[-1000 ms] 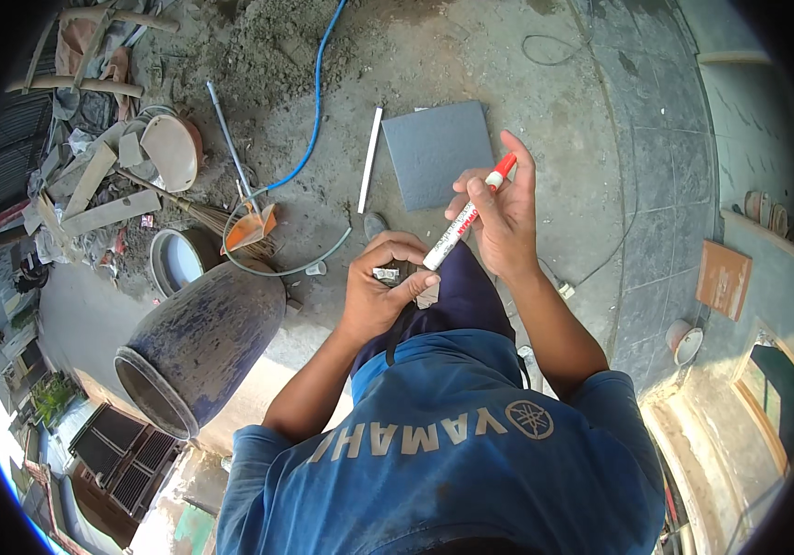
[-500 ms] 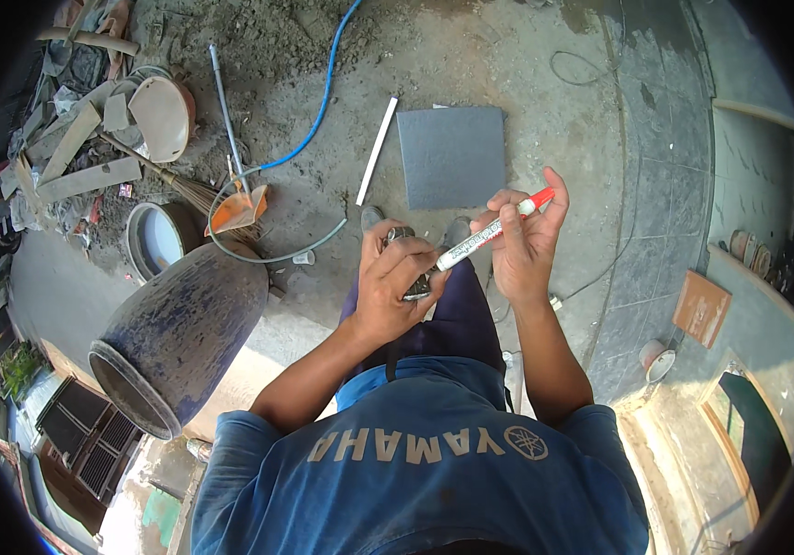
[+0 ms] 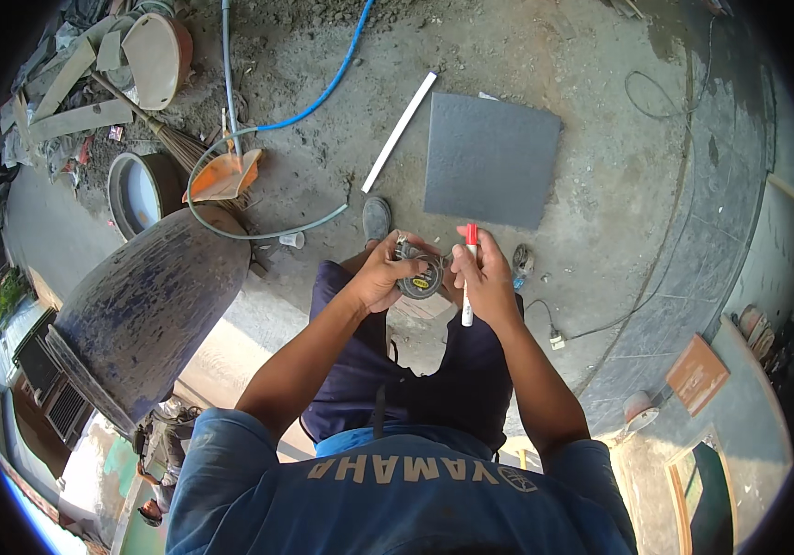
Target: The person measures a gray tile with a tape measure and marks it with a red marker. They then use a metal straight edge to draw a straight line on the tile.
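Observation:
My left hand (image 3: 382, 279) is closed round a dark, rounded tape measure (image 3: 422, 280) with a yellow label. My right hand (image 3: 490, 285) grips a white marker (image 3: 467, 308) with a red cap, held nearly upright beside the tape measure. The marker's capped end points away from me. Both hands are over my knees and close together. Beyond them a grey square tile (image 3: 492, 159) lies on the ground. A white strip (image 3: 400, 131) lies at a slant to its left.
At left, a big worn blue barrel (image 3: 156, 301) lies tilted near a round tub (image 3: 121, 194), an orange dustpan (image 3: 224, 176) and a broom (image 3: 175, 139). A blue hose (image 3: 332, 88) and a cable (image 3: 661, 296) cross the ground. Another person (image 3: 167, 453) is at lower left.
The marker has swung from slanted between both hands to upright in my right hand alone. My left hand has turned the tape measure's face up. I have lowered, knees now bent; the tile looks larger.

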A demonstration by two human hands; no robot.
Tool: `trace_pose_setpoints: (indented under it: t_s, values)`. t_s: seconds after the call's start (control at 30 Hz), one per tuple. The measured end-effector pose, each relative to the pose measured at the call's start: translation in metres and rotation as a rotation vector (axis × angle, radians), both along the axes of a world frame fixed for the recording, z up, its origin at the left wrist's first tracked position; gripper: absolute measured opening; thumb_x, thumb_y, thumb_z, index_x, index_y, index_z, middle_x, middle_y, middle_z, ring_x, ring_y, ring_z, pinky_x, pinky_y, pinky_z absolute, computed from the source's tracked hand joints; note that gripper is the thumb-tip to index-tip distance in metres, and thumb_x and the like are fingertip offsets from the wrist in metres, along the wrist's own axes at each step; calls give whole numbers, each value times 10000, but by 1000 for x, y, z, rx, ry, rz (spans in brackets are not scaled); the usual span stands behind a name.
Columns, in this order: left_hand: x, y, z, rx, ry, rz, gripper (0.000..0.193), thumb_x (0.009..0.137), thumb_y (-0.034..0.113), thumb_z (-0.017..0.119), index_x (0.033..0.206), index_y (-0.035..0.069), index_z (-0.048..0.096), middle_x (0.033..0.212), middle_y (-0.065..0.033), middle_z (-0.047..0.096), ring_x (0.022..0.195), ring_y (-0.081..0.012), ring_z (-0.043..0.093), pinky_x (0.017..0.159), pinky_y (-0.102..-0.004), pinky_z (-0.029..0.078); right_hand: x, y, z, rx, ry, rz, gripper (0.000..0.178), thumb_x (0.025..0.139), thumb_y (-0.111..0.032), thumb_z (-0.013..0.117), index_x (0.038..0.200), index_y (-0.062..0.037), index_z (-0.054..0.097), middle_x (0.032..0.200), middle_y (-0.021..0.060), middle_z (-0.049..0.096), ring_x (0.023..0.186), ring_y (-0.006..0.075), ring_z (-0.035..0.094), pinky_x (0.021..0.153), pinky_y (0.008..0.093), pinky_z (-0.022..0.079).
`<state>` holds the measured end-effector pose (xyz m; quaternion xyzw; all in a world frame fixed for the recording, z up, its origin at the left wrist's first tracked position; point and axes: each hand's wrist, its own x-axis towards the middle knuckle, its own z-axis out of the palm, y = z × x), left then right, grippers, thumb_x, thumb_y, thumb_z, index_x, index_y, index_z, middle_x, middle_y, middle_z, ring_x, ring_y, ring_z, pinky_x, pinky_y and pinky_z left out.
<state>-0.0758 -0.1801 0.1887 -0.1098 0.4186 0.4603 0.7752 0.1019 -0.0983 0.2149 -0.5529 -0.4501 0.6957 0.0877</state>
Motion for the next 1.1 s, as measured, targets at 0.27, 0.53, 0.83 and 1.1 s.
trace_pose_setpoints:
  t_s: [0.27, 0.53, 0.83, 1.1]
  values:
    - [-4, 49, -224, 14, 22, -109, 229, 873, 15, 651, 1091, 10, 579, 1116, -185, 656, 1045, -296, 658, 918, -408, 547, 33, 59, -229, 14, -78, 232, 407, 935, -320, 633, 1222, -41, 558, 789, 14, 567, 640, 95, 508, 584, 266, 453]
    - [-86, 93, -414, 32, 402, -480, 531, 835, -17, 675, 1316, 16, 452, 1061, -118, 618, 959, -196, 634, 899, -320, 523, 54, 100, -404, -45, 57, 265, 511, 958, -136, 522, 1428, -11, 365, 1006, 88, 606, 881, 152, 610, 721, 332, 549]
    - [-29, 106, -446, 219, 136, -540, 595, 913, 375, 652, 1390, 95, 433, 1174, -90, 601, 1112, -199, 588, 971, -360, 487, 11, 45, -434, 204, 214, 44, 304, 848, -32, 697, 1088, 34, 522, 980, 140, 660, 837, 196, 702, 697, 301, 562]
    - [-30, 96, -448, 281, 186, -595, 466, 954, 253, 602, 1362, 73, 467, 1110, -101, 621, 1032, -204, 624, 918, -389, 524, 2, 11, -420, 490, 142, 139, 383, 819, -140, 745, 1124, 9, 568, 1119, 195, 609, 945, 281, 683, 778, 359, 556]
